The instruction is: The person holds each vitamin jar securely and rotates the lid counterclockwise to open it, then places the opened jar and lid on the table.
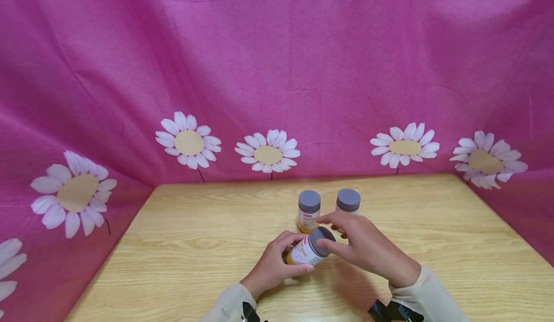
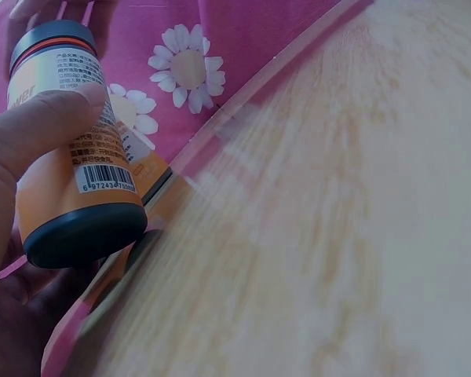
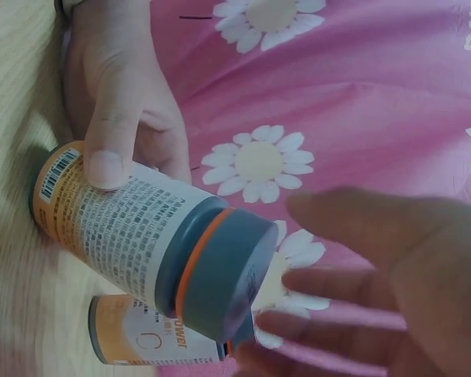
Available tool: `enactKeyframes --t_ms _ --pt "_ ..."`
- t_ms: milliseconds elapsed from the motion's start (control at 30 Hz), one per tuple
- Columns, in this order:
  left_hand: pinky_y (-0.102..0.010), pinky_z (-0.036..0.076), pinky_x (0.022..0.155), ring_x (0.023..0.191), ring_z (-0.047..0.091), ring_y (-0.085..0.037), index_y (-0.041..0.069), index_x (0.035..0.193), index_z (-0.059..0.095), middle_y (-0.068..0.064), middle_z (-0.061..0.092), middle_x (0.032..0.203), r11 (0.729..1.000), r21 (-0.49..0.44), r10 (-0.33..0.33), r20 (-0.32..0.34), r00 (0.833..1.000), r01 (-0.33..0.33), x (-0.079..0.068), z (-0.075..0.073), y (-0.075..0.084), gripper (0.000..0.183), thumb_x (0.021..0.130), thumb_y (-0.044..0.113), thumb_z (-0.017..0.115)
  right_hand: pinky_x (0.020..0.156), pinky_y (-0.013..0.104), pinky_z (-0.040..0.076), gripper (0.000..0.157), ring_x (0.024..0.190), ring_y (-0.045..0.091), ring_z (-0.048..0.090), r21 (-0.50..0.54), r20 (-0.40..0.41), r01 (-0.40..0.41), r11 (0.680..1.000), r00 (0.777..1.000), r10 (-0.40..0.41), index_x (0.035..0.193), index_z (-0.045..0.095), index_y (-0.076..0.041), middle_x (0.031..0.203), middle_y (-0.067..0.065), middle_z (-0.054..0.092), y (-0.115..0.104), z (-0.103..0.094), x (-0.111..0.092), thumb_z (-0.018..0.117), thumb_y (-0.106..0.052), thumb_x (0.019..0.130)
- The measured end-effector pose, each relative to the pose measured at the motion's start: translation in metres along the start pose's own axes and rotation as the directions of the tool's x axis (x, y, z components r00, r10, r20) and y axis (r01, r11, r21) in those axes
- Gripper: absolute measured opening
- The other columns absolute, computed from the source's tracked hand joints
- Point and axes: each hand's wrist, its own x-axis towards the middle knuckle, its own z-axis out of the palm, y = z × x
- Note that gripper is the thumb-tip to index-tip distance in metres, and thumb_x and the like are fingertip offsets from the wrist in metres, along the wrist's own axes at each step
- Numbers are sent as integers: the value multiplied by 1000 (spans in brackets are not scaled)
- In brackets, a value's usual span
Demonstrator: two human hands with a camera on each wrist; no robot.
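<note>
My left hand [image 1: 277, 259] holds a pill bottle [image 1: 304, 252] with a white and orange label and a dark grey lid, its thumb across the label. The bottle leans, lid end up and to the right; in the left wrist view its dark base and barcode [image 2: 107, 177] show. Close by the lid [image 3: 231, 275] is my right hand [image 1: 368, 242]. Its fingers are spread and relaxed, and in the right wrist view a gap shows between them and the lid.
Two similar bottles stand upright on the wooden table just beyond my hands, one on the left [image 1: 309, 216] and one on the right [image 1: 348, 201], the latter partly hidden by my right hand. A pink cloth [image 1: 329, 72] with daisies hangs behind and at both sides.
</note>
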Motion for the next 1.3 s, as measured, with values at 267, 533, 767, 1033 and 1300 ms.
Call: enactKeyframes --t_ms 267,533,767,1033,1300 --pt "-26 47 84 98 55 -11 23 128 59 8 57 115 1000 18 -1 -9 1000 1 0 2 -1 56 77 35 82 57 24 44 35 64 4 51 -69 -38 -161 985 987 159 95 70 -15 80 -5 62 -2 1 1 69 -49 86" --pt "-26 46 85 99 55 -10 23 127 60 8 57 116 1000 23 6 -6 1000 -6 3 3 3 57 77 36 82 52 23 41 32 59 3 48 -88 -51 -177 980 984 173 87 69 -17 74 -7 59 0 4 0 70 -49 84" --pt "-26 46 85 98 55 -9 23 127 60 9 57 116 999 35 19 -3 1000 -19 2 3 2 56 77 37 82 56 22 45 26 64 5 53 -28 -25 -82 996 996 81 90 67 -15 75 -11 58 3 3 -1 73 -39 85" --pt "-27 47 85 99 55 -10 23 127 60 7 57 115 999 26 27 8 1000 -27 2 3 0 56 77 35 82 72 34 52 27 84 11 59 -1 57 26 1000 998 -26 105 65 -13 96 -6 63 6 -2 -5 74 -30 86" --pt "-27 46 87 100 55 -11 24 129 58 7 57 117 1000 19 -1 17 1000 0 0 1 0 58 78 37 81 84 37 51 34 98 11 59 13 136 31 999 990 -32 115 63 -17 108 -7 61 6 -5 -3 76 -20 84"
